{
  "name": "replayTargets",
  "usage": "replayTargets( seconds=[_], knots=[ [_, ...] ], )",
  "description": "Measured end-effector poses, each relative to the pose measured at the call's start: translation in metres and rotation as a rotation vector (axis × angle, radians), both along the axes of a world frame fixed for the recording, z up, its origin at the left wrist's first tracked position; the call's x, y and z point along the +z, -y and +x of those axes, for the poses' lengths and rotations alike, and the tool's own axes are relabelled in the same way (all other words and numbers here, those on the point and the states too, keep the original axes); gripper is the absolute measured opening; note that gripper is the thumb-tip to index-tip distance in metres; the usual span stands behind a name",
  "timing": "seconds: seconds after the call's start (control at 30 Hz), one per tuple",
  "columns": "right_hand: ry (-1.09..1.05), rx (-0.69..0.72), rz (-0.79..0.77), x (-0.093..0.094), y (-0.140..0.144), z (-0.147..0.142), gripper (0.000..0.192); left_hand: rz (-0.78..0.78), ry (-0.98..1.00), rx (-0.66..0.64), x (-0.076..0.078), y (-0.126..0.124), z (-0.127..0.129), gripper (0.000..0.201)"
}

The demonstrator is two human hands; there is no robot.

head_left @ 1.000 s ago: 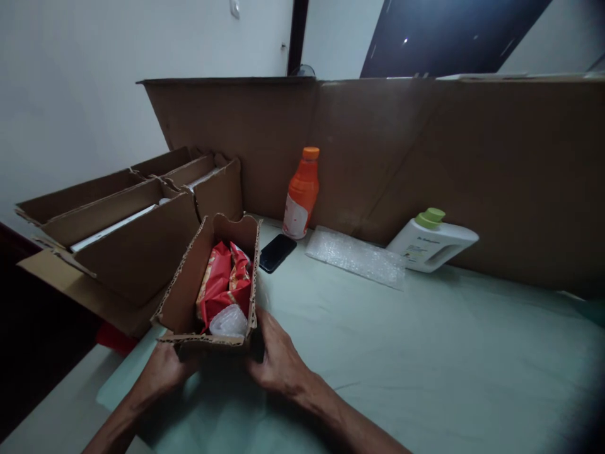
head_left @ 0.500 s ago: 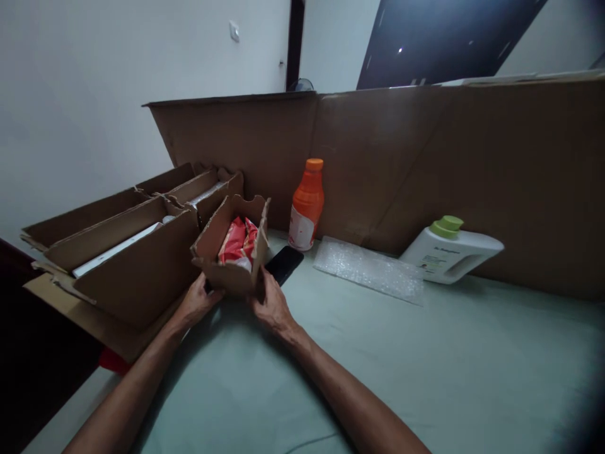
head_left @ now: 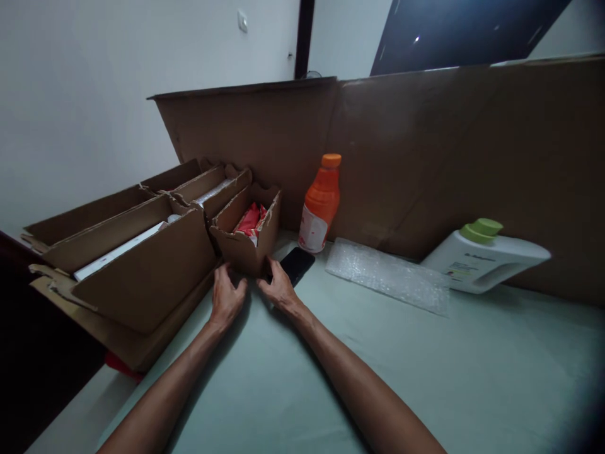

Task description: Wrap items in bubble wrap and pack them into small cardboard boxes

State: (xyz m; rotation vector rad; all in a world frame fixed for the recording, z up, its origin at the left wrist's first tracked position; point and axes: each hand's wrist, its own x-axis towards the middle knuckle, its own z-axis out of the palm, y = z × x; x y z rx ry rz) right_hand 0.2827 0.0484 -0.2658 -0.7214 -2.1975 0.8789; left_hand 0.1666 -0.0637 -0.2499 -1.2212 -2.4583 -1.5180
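Observation:
A small cardboard box [head_left: 242,253] with red packets [head_left: 250,219] in it stands beside the larger cardboard boxes on the left. My left hand [head_left: 227,296] is just in front of its near side, thumb and fingers apart, holding nothing. At the box's near right corner is my right hand [head_left: 280,287], its fingers spread; the fingertips are at or very near the cardboard, and whether they touch cannot be told. A black phone [head_left: 297,265] lies flat just beyond my right fingers.
Larger cardboard boxes [head_left: 142,271] on the left hold a white flat item [head_left: 123,247]. An orange bottle [head_left: 321,202], bubble wrap [head_left: 387,274] and a white jug with a green cap [head_left: 482,260] sit along a tall cardboard panel [head_left: 401,157] on the green sheet [head_left: 378,353].
The small box has moved away from me, against the larger boxes. Both hands have loosened from it, and the left has drawn back to the right. The view has shifted slightly.

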Motion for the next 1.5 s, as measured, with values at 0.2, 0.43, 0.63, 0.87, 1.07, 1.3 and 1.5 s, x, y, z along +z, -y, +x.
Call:
replayTargets(
  seconds=[0.2, 0.43, 0.63, 0.87, 1.07, 1.3, 1.5],
  knots=[
    [0.164, -0.023, 0.14, 0.012, 0.005, 0.019, 0.063, 0.038, -0.032, -0.089, -0.005, -0.017, 0.007, 0.045],
    [0.431, 0.03, 0.363, 0.032, 0.004, 0.03, 0.035, 0.094, 0.041, -0.004, -0.019, -0.035, -0.009, 0.045],
    [0.535, 0.117, 0.477, 0.035, 0.006, 0.049, 0.021, 0.125, 0.082, -0.006, -0.028, -0.034, -0.009, 0.047],
    [0.544, 0.071, 0.539, 0.028, 0.005, 0.081, 0.035, 0.167, 0.088, -0.005, -0.022, -0.032, -0.006, 0.075],
    [0.537, 0.056, 0.575, 0.022, 0.001, 0.07, 0.032, 0.157, 0.049, -0.023, -0.021, -0.034, -0.003, 0.095],
    [0.583, 0.04, 0.588, 0.027, 0.005, 0.066, 0.03, 0.132, 0.027, -0.021, -0.025, -0.036, -0.005, 0.095],
    [0.578, 0.007, 0.577, 0.029, -0.001, 0.058, 0.03, 0.116, -0.056, -0.044, -0.021, -0.031, -0.003, 0.083]
  ],
)
